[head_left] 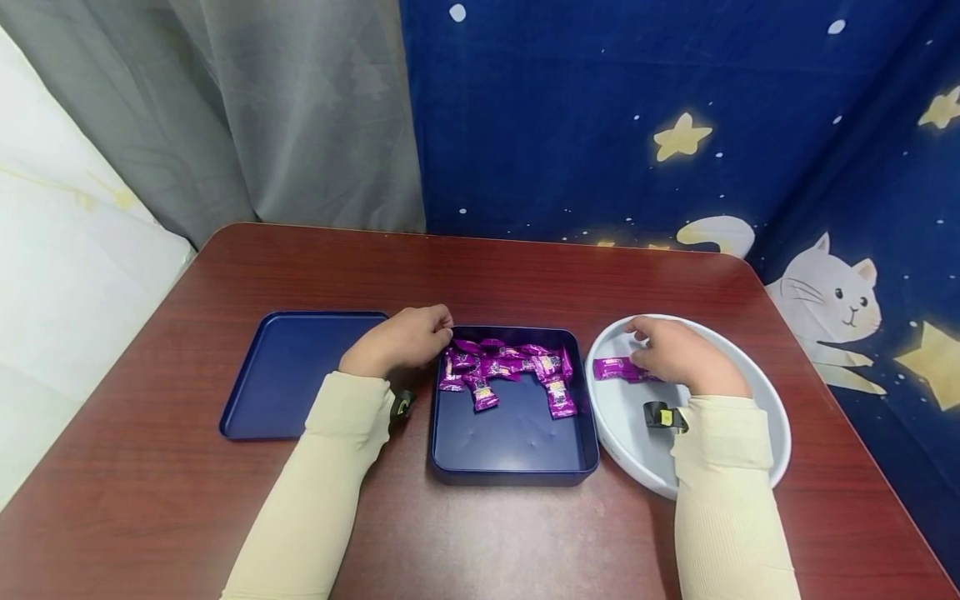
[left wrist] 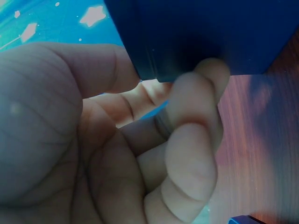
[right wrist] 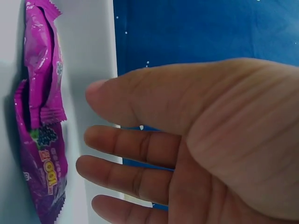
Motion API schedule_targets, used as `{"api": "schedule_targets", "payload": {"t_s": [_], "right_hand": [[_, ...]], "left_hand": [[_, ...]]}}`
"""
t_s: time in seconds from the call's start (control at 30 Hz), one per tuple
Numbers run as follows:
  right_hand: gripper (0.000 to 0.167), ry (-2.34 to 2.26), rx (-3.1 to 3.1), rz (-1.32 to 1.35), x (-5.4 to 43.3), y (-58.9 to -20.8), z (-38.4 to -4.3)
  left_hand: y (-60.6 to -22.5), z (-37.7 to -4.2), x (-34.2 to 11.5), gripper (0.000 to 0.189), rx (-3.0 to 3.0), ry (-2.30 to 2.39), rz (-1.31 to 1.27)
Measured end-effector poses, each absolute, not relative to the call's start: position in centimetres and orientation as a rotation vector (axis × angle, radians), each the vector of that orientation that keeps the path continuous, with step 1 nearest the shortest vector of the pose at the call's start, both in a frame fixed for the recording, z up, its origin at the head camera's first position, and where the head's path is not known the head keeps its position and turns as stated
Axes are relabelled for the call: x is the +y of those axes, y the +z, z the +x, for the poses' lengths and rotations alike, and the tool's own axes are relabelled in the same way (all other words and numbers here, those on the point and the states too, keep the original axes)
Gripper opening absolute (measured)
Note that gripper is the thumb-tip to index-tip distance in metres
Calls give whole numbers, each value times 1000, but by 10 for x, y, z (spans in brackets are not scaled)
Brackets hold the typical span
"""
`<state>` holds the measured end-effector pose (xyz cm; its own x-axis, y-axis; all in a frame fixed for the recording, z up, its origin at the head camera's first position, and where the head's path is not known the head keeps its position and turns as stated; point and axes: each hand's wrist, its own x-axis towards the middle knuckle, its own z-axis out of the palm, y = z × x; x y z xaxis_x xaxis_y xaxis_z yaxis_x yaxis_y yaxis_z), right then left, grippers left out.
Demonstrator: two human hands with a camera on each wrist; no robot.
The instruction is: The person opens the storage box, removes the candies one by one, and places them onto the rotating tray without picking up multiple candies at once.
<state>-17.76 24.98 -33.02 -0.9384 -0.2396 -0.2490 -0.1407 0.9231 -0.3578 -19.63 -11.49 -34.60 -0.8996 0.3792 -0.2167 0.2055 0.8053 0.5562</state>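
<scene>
My left hand (head_left: pixel 401 340) is at the back left corner of the dark blue square box (head_left: pixel 517 479). In the left wrist view, its thumb and curled fingers pinch the corner of the box (left wrist: pixel 201 28). Several purple wrapped candies (head_left: pixel 483 367) lie in the back half of the box. My right hand (head_left: pixel 684 357) hovers over the round white tray (head_left: pixel 780 433), thumb and fingers spread apart, holding nothing. Beside its fingertips (right wrist: pixel 96 135), two purple grape candies (right wrist: pixel 44 168) rest in the tray, one partly overlapping the other.
Left of the box lies a flat blue lid (head_left: pixel 292 375), partly covered by my left forearm. The white tray stands right against the box's right side. Behind the reddish-brown table (head_left: pixel 480 275) hang a grey curtain (head_left: pixel 322 108) and a blue starry one (head_left: pixel 540 108).
</scene>
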Motion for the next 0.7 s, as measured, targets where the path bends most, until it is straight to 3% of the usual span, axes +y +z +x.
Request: {"api": "schedule_targets", "payload": {"t_s": [0.7], "right_hand": [[54, -470, 2858, -270, 241, -307, -165]], "left_hand": [[-345, -197, -117, 13, 2691, 761, 477]]}}
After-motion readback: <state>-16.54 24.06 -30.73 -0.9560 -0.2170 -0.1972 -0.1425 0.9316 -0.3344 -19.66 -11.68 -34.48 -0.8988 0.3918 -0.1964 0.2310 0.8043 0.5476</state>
